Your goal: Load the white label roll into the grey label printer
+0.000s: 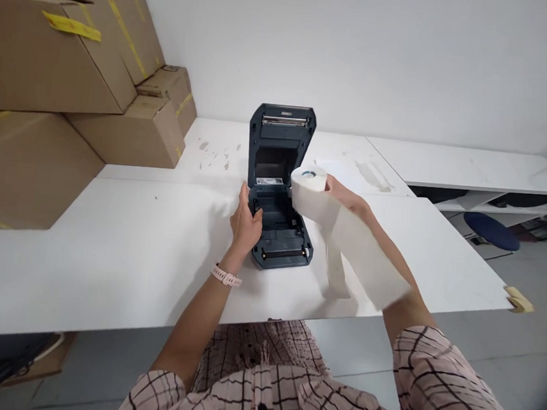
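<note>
A dark blue label printer stands on the white table with its lid swung open and upright. My left hand rests against the printer's left side, fingers reaching into the open paper bay. My right hand grips a white paper roll held just right of the bay, above the printer's right edge. A long strip of paper hangs loose from the roll, draping over my right forearm down to the table.
Large cardboard boxes with yellow tape are stacked on the left of the table. A second white table stands behind on the right, with a blue stool beyond the edge. A beige corner guard caps the table's right corner.
</note>
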